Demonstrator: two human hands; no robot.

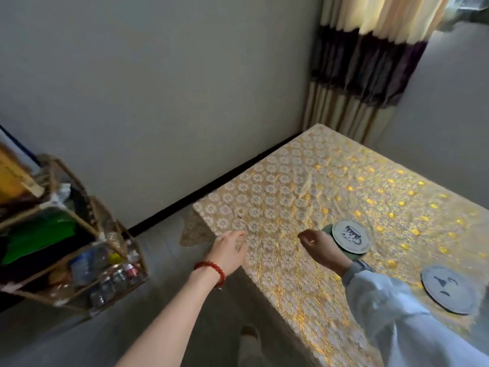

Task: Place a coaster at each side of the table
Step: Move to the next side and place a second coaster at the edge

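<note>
A table under a gold lace cloth fills the right half of the view. A round grey-white coaster with dark marks lies flat near the table's front right. A second patterned coaster sits on top of a greenish one whose rim shows at its left. My right hand, in a pale sleeve, has its fingers curled on the left edge of this small stack; the fingertips are hidden. My left hand, with a red bead bracelet, rests open on the table's near left edge.
A wooden shelf rack with bottles, jars and green cloth stands on the floor to the left. A grey wall runs behind the table, and a striped curtain hangs at the far corner. My foot shows on the floor.
</note>
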